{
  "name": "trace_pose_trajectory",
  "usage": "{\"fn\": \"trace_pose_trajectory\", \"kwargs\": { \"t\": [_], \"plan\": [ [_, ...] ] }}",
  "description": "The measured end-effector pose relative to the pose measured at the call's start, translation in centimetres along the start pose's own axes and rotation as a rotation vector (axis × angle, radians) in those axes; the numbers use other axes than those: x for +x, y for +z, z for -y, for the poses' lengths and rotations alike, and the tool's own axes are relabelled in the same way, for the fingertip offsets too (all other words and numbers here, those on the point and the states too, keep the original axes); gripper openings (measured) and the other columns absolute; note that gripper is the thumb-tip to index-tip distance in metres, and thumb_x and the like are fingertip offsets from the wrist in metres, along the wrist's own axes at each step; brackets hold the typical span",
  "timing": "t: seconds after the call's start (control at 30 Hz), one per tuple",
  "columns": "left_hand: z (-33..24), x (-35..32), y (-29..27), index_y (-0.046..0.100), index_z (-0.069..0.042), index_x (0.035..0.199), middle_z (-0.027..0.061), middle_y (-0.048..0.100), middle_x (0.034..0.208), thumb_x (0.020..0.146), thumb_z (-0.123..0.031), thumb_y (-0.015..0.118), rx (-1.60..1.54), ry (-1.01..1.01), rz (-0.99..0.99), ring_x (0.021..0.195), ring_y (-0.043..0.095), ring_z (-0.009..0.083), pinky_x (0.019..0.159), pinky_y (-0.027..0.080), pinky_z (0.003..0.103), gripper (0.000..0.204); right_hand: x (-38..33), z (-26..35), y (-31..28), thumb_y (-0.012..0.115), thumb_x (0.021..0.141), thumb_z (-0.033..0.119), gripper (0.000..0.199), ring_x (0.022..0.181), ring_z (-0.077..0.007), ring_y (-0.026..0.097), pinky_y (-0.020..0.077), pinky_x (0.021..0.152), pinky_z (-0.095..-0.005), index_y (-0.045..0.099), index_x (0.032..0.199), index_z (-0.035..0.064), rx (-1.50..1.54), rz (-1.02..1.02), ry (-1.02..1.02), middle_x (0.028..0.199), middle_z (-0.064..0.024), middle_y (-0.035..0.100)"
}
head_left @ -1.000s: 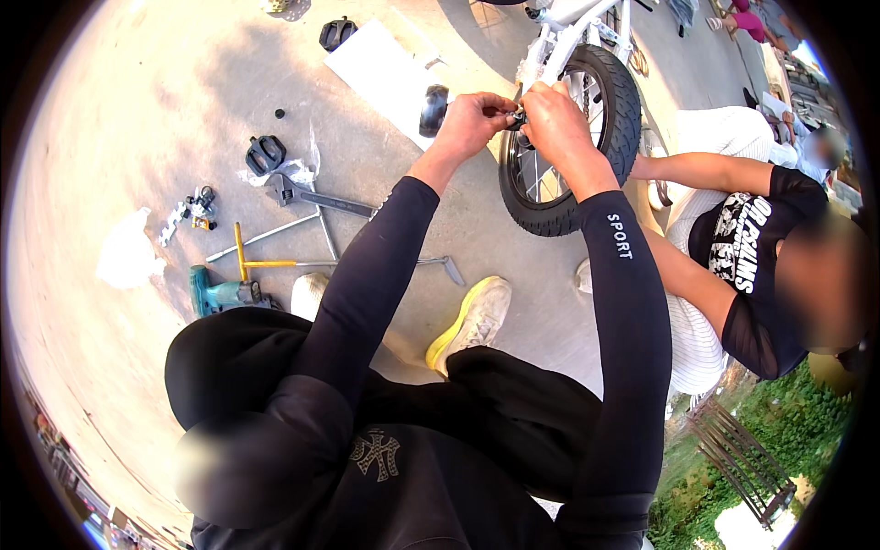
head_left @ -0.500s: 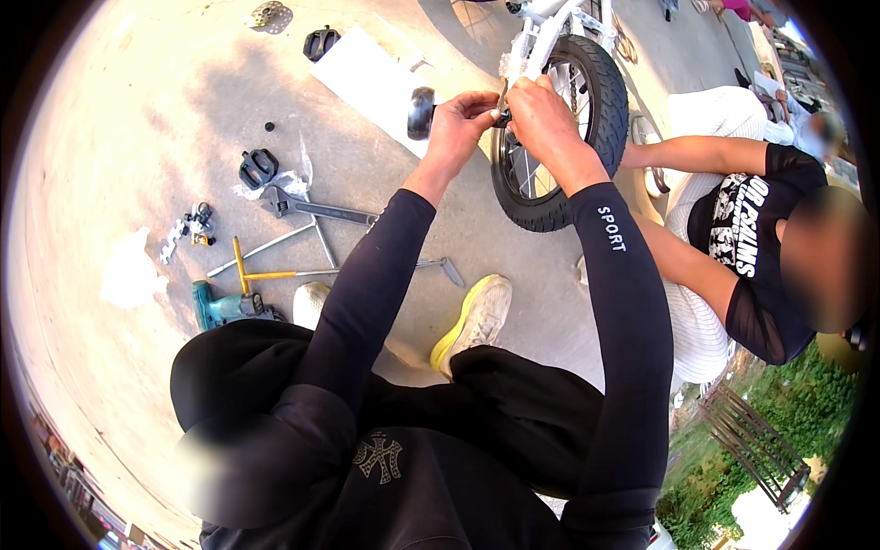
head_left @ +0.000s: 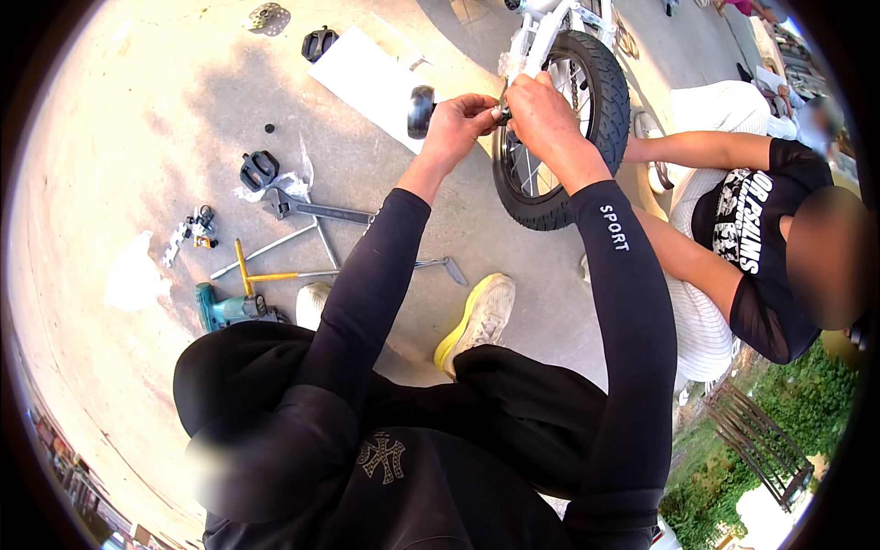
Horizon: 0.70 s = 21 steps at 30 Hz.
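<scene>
A child's bicycle with a white frame [head_left: 547,38] stands ahead of me, its black-tyred wheel [head_left: 605,101] toward me. My left hand [head_left: 456,128] is closed in a pinch on a small dark part beside the wheel's hub. Against it, my right hand [head_left: 545,119] is closed too, its fingers bent over the wheel's left side; what they grip is hidden. A small black wheel [head_left: 421,112], perhaps a training wheel, is just left of my left hand, by a white sheet [head_left: 367,75].
Left on the concrete lie pedals [head_left: 259,170], an adjustable wrench [head_left: 335,213], a yellow-handled T-shaped tool [head_left: 270,276], a teal power tool [head_left: 220,307] and white plastic [head_left: 137,275]. A person in black and white [head_left: 733,229] crouches at the right, a hand by the tyre.
Both hands stay at the hub with only slight finger movement. The view has shifted slightly.
</scene>
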State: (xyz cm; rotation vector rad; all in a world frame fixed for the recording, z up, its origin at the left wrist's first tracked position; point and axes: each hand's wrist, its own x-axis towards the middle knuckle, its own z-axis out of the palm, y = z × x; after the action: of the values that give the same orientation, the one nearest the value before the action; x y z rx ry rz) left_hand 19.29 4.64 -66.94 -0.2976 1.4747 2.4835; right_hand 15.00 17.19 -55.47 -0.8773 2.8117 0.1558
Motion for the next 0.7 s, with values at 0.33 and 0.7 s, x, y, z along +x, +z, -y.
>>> {"fn": "trace_pose_trajectory", "kwargs": {
  "t": [0.33,0.7],
  "plan": [
    [-0.09,-0.31,0.15,0.071,0.004,0.113,0.0102,0.075,0.103,0.089,-0.001,0.071,0.209,0.093,-0.047,0.092,0.070,0.0123,0.084,0.056,0.026,0.025,-0.04,-0.33,0.32,0.080,0.073,0.005,0.025,0.110,-0.0326,0.057,0.0542,0.091,-0.0415,0.069,0.095,0.0012,-0.028,-0.012,0.010,0.107,-0.0098,0.063],
    [-0.12,-0.39,0.83,0.070,0.006,0.110,0.0127,0.072,0.108,0.086,0.013,0.059,-0.019,0.084,-0.056,0.101,0.068,0.0156,0.091,0.054,0.028,0.027,-0.06,-0.40,0.37,0.080,0.072,0.004,0.025,0.110,-0.0324,0.058,0.0537,0.092,-0.0407,0.070,0.095,0.0011,-0.029,-0.017,0.009,0.106,-0.0094,0.064]
  ]
}}
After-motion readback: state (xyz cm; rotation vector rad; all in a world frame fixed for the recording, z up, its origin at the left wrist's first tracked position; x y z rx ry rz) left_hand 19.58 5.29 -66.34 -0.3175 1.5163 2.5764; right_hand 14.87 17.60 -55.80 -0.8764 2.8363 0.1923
